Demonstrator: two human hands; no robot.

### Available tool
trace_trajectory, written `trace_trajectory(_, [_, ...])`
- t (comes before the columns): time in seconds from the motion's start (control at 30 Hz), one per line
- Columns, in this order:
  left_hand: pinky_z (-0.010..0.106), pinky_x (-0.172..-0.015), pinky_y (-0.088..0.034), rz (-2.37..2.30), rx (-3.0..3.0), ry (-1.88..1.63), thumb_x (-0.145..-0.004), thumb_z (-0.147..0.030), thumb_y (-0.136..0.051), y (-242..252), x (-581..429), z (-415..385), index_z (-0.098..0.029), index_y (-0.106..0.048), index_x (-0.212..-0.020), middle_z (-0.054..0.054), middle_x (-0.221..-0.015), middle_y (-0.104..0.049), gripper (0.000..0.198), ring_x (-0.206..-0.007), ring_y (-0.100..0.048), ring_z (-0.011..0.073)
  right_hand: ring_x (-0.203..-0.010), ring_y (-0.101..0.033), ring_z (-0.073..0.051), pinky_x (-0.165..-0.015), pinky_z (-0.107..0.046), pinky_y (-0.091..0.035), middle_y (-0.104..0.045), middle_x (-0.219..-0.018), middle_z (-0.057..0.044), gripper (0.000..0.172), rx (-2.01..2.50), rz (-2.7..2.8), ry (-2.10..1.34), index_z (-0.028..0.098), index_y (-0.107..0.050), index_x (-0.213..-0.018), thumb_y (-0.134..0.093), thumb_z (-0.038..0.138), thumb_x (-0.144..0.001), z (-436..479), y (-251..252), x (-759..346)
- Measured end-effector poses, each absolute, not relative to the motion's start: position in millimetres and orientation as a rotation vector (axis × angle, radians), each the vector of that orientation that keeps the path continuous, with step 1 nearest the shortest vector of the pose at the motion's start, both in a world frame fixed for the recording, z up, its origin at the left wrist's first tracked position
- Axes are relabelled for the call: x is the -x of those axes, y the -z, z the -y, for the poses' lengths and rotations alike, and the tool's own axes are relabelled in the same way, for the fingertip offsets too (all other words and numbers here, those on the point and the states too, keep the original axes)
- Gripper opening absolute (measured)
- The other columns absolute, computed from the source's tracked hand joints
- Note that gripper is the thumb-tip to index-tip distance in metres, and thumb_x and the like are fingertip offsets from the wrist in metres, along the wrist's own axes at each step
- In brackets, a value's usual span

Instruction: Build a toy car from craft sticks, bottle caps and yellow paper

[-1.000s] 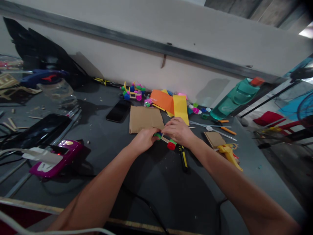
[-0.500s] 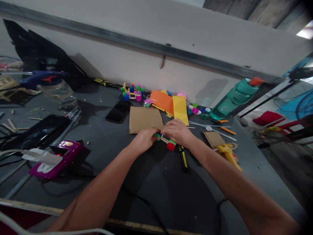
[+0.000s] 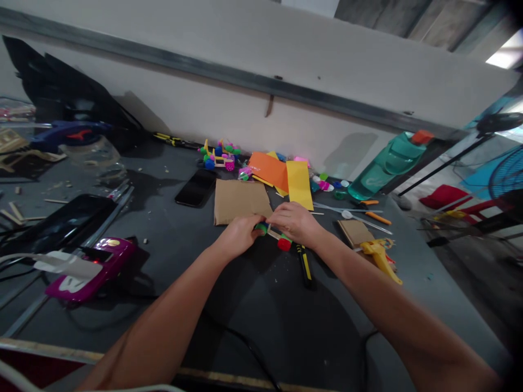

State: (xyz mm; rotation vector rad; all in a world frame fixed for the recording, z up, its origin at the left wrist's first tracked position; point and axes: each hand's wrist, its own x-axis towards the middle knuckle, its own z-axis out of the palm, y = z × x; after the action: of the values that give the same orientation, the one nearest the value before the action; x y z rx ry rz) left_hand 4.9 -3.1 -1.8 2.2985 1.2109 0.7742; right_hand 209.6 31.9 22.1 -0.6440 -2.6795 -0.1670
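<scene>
Head view, seen from beside the wearer: the left hand point(image 3: 239, 235) and right hand point(image 3: 295, 223) meet low at the centre of the dark grey worktop point(image 3: 261, 326). Between them lies the item in hand, a wooden craft stick point(image 3: 273, 234) with a green bottle cap point(image 3: 262, 228) at its left end and a red bottle cap point(image 3: 284, 244) at its right end.

Grip state: both hands are closed. The left fingers point(image 3: 253, 231) pinch at the green end, and the right fingers point(image 3: 275, 218) curl over the stick toward the red end. This two-handed hold appears intended to steady the piece from both sides, keeping its caps in line.

Just beyond the right hand, a yellow-and-black screwdriver point(image 3: 304, 264) lies within easy reach. Directly ahead of the hands, a flat cardboard sheet point(image 3: 241, 201) lies on the worktop, apparently serving as a clean base.

Further out, a black smartphone point(image 3: 196, 187) lies left of the sheet, and orange paper point(image 3: 267, 170) and yellow paper point(image 3: 299, 184) overlap beyond it. Behind these stands a small stick-framed toy cart point(image 3: 218, 157) with coloured wheels, possibly a finished reference model. A teal water bottle point(image 3: 386, 166) lies at the far right, against the white wall point(image 3: 229, 43).
</scene>
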Motion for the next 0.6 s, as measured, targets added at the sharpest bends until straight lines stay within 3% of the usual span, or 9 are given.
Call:
trace_trajectory(0.1, [0.033,-0.081,-0.047,-1.244,-2.311,-0.757,-0.081,-0.016,-0.056,1.3,-4.0,2.7,-0.019,-0.062,-0.103,0.006,-0.099,-0.068,0.023,-0.092,-0.063,0.0226,-0.09,-0.058,-0.02,-0.073,-0.032,-0.044,-0.069,-0.094,-0.009,0.03,0.698,2.73,0.135,0.017,-0.062,-0.115,-0.048,0.015,-0.088,-28.3,-24.5,-211.4])
trace_trajectory(0.23, [0.035,-0.082,-0.048,-1.302,-2.301,-0.721,-0.081,-0.022,-0.058,2.1,-2.1,1.5,-0.02,-0.061,-0.111,0.008,-0.103,-0.067,0.03,-0.093,-0.064,0.0242,-0.09,-0.059,-0.021,-0.075,-0.033,-0.047,-0.068,-0.098,-0.01,0.047,0.901,2.696,0.088,0.015,-0.043,-0.136,-0.044,0.015,-0.09,-18.6,-34.9,-216.9])
trace_trajectory(0.37, [0.035,-0.086,-0.046,-1.285,-2.299,-0.734,-0.081,-0.023,-0.058,2.2,0.5,0.7,-0.022,-0.061,-0.111,0.006,-0.105,-0.068,0.03,-0.097,-0.063,0.0231,-0.097,-0.058,-0.022,-0.083,-0.035,-0.045,-0.066,-0.108,-0.009,0.039,1.075,2.607,0.004,0.02,-0.051,-0.127,-0.05,0.033,-0.09,-2.4,-43.0,-225.8])
trace_trajectory(0.47, [0.036,-0.087,-0.046,-1.297,-2.311,-0.73,-0.082,-0.023,-0.057,0.5,2.9,0.8,-0.024,-0.062,-0.11,0.005,-0.107,-0.068,0.029,-0.099,-0.062,0.0229,-0.103,-0.055,-0.026,-0.089,-0.04,-0.04,-0.065,-0.109,-0.011,0.048,1.156,2.651,-0.02,0.018,-0.056,-0.119,-0.059,0.049,-0.082,10.8,-39.5,-232.1])
trace_trajectory(0.6, [0.036,-0.087,-0.047,-1.306,-2.316,-0.723,-0.082,-0.028,-0.057,-1.7,4.5,1.9,-0.026,-0.062,-0.112,0.003,-0.109,-0.067,0.03,-0.1,-0.062,0.0224,-0.103,-0.053,-0.027,-0.089,-0.041,-0.035,-0.065,-0.105,-0.011,0.045,1.26,2.653,-0.006,0.018,-0.056,-0.116,-0.065,0.04,-0.079,22.0,-28.1,-235.7])
